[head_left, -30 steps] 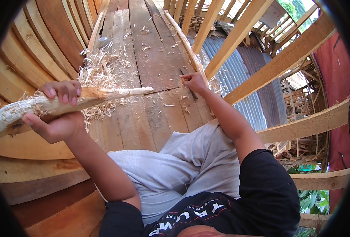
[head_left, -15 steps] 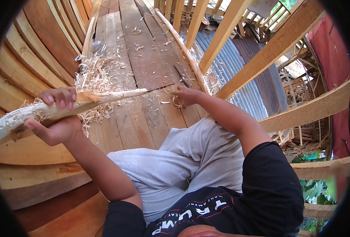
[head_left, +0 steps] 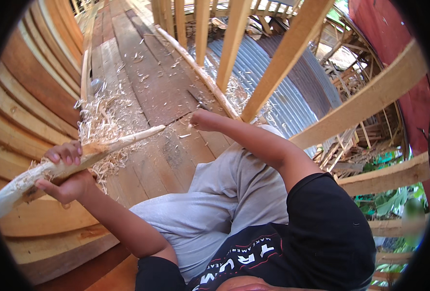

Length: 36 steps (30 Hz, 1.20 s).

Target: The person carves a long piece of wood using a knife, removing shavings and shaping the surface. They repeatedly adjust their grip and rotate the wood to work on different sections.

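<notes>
Left-hand fingers (head_left: 64,155) are wrapped tight around a pale, half-peeled wooden stick (head_left: 86,154), thumb underneath and fingertips curled over the top, so the left hand (head_left: 67,174) has it clamped roughly mid-length. The stick's long axis runs from the near left, where the thick rough end pokes out past the hand, up toward the far right, where the whittled tip hangs over the plank floor (head_left: 152,82). The right hand (head_left: 201,120) is well apart from the stick, over to the right and past its tip, resting on the floor with its fingers curled in; can't honestly tell if there's anything small inside that fist. So the stick's tip points roughly toward the right hand, but the left is the only one on it. A heap of curly wood shavings (head_left: 105,121) sits just under and behind the stick. Further out: stacked curved boards (head_left: 25,97) on the left, slanted timber posts (head_left: 283,58) and corrugated metal sheet (head_left: 283,97) on the right.
</notes>
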Each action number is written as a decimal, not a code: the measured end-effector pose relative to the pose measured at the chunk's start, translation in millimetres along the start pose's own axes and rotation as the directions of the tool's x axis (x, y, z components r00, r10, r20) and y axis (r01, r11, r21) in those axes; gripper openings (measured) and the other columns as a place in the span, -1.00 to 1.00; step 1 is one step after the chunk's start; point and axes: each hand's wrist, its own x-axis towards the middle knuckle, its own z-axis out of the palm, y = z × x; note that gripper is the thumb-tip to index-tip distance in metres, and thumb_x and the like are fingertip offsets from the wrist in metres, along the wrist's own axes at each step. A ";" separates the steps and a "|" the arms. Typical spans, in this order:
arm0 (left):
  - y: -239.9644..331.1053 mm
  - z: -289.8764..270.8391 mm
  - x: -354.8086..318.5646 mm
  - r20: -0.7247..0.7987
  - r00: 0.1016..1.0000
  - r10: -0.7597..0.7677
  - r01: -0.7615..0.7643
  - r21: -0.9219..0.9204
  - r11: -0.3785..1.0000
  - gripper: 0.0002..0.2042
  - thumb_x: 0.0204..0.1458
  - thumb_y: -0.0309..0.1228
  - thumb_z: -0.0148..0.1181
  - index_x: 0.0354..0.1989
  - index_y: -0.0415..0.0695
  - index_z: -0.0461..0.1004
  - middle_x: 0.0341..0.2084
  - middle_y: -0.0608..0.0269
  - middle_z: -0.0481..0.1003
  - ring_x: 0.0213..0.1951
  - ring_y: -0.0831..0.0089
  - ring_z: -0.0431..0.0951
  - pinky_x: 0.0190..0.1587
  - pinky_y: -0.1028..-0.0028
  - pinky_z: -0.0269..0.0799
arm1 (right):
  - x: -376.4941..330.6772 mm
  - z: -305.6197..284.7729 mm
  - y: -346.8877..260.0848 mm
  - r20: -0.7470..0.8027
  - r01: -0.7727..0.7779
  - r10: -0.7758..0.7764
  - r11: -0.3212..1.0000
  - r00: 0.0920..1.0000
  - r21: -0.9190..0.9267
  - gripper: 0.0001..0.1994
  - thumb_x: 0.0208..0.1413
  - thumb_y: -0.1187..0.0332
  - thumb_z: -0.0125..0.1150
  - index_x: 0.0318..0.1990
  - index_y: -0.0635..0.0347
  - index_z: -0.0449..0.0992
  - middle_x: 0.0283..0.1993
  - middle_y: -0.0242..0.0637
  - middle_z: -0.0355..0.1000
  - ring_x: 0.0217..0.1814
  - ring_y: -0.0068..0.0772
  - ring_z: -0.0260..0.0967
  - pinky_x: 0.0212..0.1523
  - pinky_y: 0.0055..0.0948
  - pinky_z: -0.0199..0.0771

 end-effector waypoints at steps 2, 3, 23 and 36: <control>-2.6 -0.9 1.5 0.015 1.000 -0.021 0.021 -0.014 1.000 -0.38 -0.06 0.35 -0.05 -0.41 -0.08 0.25 -0.63 0.32 0.15 -0.55 0.46 0.17 -0.31 0.36 0.14 | -9.6 -42.9 -36.6 -0.173 -0.151 0.187 0.968 0.967 0.201 -0.86 -0.10 0.42 0.21 -0.51 0.33 0.45 -0.63 -0.04 0.30 -0.59 -0.29 0.24 -0.48 -0.25 0.29; -3.8 -0.4 0.6 0.004 0.999 -0.032 0.032 -0.003 0.999 -0.38 -0.06 0.34 -0.04 -0.41 -0.09 0.25 -0.62 0.33 0.14 -0.55 0.47 0.16 -0.30 0.36 0.13 | -20.7 -64.9 -59.8 -0.207 -0.244 0.318 0.916 0.925 0.317 -0.83 -0.09 0.38 0.24 -0.49 0.33 0.45 -0.65 -0.06 0.28 -0.62 -0.37 0.17 -0.51 -0.26 0.26; -14.1 49.9 -9.7 0.158 0.984 0.086 -0.049 -0.223 0.974 -0.51 0.15 0.15 -0.23 -0.27 -0.06 0.38 -0.53 0.12 0.43 -0.58 0.14 0.48 -0.58 0.21 0.41 | -462.2 -283.0 -433.7 0.089 -0.776 0.821 0.490 0.564 0.396 -0.78 -0.15 0.39 0.39 -0.30 0.27 0.61 -0.43 -0.27 0.56 -0.34 -0.49 0.51 -0.36 -0.51 0.42; -26.9 36.1 -3.5 0.141 0.982 0.128 -0.091 -0.243 0.966 -0.56 0.22 0.05 -0.26 -0.16 -0.10 0.29 -0.57 0.14 0.43 -0.60 0.30 0.50 -0.66 0.36 0.49 | -585.7 -214.7 -426.5 -0.270 -0.725 0.700 -0.503 -0.661 0.472 -0.70 -0.16 0.62 0.24 -0.17 0.33 0.49 -0.37 -0.25 0.49 -0.50 -0.44 0.38 -0.58 -0.34 0.38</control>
